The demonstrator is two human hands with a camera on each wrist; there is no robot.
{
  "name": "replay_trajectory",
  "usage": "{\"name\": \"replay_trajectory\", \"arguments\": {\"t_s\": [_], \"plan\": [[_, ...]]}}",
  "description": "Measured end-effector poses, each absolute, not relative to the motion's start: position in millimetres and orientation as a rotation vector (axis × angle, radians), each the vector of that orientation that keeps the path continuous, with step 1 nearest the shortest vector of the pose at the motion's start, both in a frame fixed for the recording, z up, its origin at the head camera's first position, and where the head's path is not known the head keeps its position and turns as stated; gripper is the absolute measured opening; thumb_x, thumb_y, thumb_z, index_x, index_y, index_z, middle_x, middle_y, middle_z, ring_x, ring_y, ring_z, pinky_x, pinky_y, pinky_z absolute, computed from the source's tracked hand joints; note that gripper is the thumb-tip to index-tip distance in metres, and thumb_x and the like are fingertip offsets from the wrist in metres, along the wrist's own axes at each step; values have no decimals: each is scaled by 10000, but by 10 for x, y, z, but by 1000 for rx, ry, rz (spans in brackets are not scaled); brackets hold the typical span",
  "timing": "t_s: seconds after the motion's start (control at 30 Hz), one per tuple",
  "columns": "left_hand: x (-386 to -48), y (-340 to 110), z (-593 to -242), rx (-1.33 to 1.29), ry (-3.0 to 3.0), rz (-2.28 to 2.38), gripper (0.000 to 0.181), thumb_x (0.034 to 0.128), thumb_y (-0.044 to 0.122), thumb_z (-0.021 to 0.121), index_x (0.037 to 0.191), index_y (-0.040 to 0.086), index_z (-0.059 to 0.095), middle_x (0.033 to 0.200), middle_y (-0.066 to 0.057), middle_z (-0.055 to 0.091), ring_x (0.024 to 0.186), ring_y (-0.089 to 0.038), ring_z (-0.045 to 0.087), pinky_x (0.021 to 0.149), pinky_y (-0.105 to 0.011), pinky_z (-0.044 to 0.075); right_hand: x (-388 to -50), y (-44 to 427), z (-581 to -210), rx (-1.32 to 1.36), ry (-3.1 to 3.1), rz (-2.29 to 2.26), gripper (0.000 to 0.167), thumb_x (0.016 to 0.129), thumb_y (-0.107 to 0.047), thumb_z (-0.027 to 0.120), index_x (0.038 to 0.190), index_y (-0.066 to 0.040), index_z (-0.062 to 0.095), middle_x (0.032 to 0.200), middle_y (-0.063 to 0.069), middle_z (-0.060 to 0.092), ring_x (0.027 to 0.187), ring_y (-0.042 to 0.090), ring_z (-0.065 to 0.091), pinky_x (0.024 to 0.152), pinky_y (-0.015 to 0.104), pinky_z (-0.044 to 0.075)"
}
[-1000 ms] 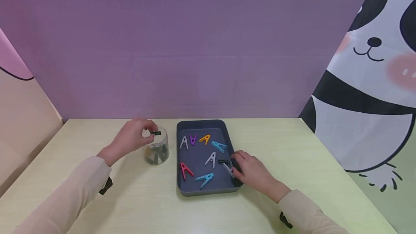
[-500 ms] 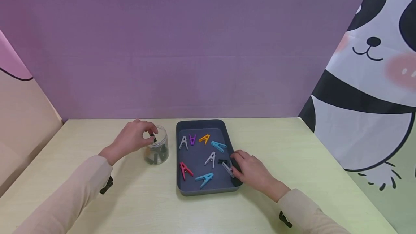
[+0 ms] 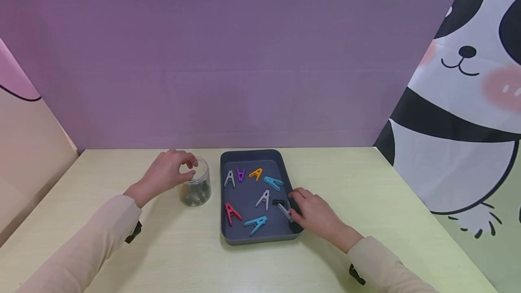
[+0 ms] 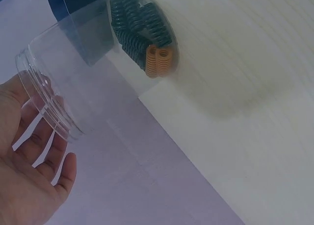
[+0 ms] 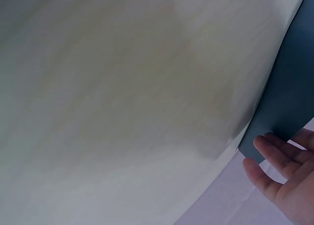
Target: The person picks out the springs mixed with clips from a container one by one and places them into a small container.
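My left hand (image 3: 168,173) is at the mouth of a clear jar (image 3: 197,191), thumb and fingertips parted with nothing between them. In the left wrist view, dark coil springs (image 4: 132,14) and orange springs (image 4: 159,61) lie at the jar's bottom. My right hand (image 3: 319,216) rests at the right side of a dark grey tray (image 3: 260,240), thumb and index finger spread over its rim. Other fingers touch the outer wall in the right wrist view. Near them in the tray are a black spring (image 3: 278,202) and a grey clothespin (image 3: 285,212), partly hidden by the hand.
Elsewhere in the tray lie a red clothespin (image 3: 232,213), a purple one, a yellow one, and several blue and grey ones. The tray and jar stand side by side on a pale wooden table (image 3: 195,257), with a purple backdrop (image 3: 228,58) behind.
My left fingers held a dark spring over the jar, tipped it downward and let it go; they now hold nothing. My right hand has stayed at the tray's edge.
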State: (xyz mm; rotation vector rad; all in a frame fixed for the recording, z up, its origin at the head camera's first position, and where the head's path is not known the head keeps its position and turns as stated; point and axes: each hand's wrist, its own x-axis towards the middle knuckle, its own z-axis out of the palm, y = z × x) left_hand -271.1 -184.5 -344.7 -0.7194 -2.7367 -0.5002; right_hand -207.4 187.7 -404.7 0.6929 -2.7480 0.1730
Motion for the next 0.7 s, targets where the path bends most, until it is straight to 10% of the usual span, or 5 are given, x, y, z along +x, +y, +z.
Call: {"name": "replay_trajectory", "arguments": {"t_s": [0.7], "plan": [[-2588, -1469, -3287, -864, -2581, -439, 162, 777, 199, 679, 934, 159, 670, 841, 56, 641, 857, -166, 580, 867, -398, 415, -2060, 1879, -4038, 681, -2742, 160, 303, 815, -239, 622, 1041, -38, 597, 1057, 78, 596, 864, 201, 597, 755, 358, 508]]}}
